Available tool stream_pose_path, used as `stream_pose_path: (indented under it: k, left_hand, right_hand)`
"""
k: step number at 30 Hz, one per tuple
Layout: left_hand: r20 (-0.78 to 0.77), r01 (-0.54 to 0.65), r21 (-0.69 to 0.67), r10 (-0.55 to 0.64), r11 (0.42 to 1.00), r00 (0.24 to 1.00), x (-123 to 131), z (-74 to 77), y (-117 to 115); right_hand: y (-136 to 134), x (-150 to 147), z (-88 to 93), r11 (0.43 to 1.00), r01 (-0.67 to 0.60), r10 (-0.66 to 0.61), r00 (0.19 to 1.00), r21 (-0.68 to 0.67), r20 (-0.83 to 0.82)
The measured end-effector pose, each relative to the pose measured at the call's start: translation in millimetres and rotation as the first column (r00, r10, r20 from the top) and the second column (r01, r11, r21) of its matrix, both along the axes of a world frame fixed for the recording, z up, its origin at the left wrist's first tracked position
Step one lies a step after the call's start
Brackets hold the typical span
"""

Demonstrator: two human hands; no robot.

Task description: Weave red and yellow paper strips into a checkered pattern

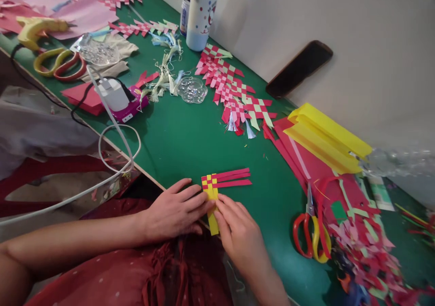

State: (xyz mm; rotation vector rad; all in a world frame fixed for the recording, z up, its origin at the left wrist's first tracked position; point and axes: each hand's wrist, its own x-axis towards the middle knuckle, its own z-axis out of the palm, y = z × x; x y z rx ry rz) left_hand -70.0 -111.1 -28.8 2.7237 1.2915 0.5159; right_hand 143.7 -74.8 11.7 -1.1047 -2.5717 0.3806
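A small woven piece of red and yellow paper strips (217, 182) lies on the green table (183, 138) near its front edge. Red strips stick out to the right, yellow strips (213, 220) hang toward me. My left hand (175, 211) rests flat beside it, fingertips pressing its left edge. My right hand (238, 229) has its fingers curled together, pinching the yellow strips just below the weave.
Red-and-yellow scissors (311, 238) lie right of my hands beside red paper (306, 161), yellow folded sheets (326, 136) and scraps. Finished woven pieces (234, 88), a bottle (201, 16), a phone (299, 68), a charger with white cable (113, 95), a glue gun (37, 27) and more scissors (59, 64) lie farther off.
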Motion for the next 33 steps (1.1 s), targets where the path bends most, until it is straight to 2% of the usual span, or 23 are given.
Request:
stream_pose_path:
  k: [5, 9, 11, 15, 25, 33]
  left_hand:
    - [-0.003, -0.014, 0.009, 0.014, 1.000, 1.000, 3.3, 2.2, 2.7]
    - [0.012, -0.021, 0.017, 0.021, 1.000, 1.000, 6.2, 2.4, 2.6]
    - [0.025, -0.028, 0.012, 0.028, 1.000, 0.999, 7.0, 2.3, 2.1]
    - [0.049, -0.039, 0.012, 0.038, 0.999, 0.998, 8.0, 2.6, 1.6]
    - [-0.063, -0.039, -0.017, 0.038, 0.999, 0.997, 12.6, 14.2, 9.4]
    - [-0.125, -0.030, -0.018, 0.028, 0.999, 0.992, 14.8, 12.1, 6.1]
  right_hand:
    - [42.9, 3.4, 6.0, 0.990, -0.069, 0.076, 0.996, 0.124, -0.054]
    - [71.7, -1.0, -3.9, 0.960, -0.248, 0.243, 0.969, 0.129, 0.052]
    - [79.4, -0.5, -11.0, 0.953, -0.279, 0.272, 0.959, 0.121, 0.074]
    - [84.9, 3.7, -18.9, 0.962, -0.244, 0.239, 0.969, 0.123, 0.057]
    - [86.1, 2.8, -15.0, 0.976, -0.206, 0.205, 0.979, 0.065, 0.018]
    - [86.8, 2.3, -16.0, 0.978, -0.202, 0.203, 0.979, 0.053, -0.012]
